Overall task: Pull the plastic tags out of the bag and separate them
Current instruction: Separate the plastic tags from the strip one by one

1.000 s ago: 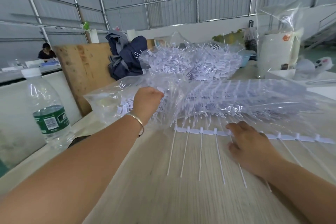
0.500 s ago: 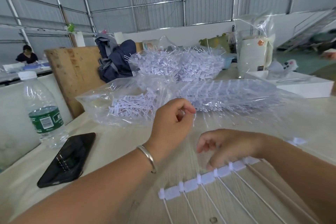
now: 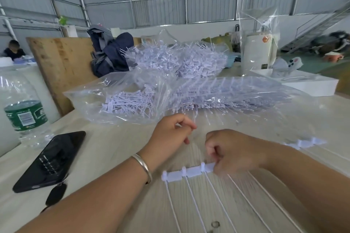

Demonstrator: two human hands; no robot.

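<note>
Right hand (image 3: pixel 233 152) hides its grip on tag strip (image 3: pixel 186 172), seemingly pinching.

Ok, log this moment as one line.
stage: separating | right hand: pinching tag strip on table | left hand: fingers curled above strip, grip unclear | bag: tags inside

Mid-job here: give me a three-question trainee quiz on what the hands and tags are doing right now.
1. True or false: the right hand pinches the strip of tags that lies out on the table.
2. What lies directly left of the left hand's wrist? A) phone B) scissors C) tape roll
3. Fill in: the remaining tags sit in a clear plastic ____ behind the hands.

Key: 1 true; 2 A; 3 bag.
</note>
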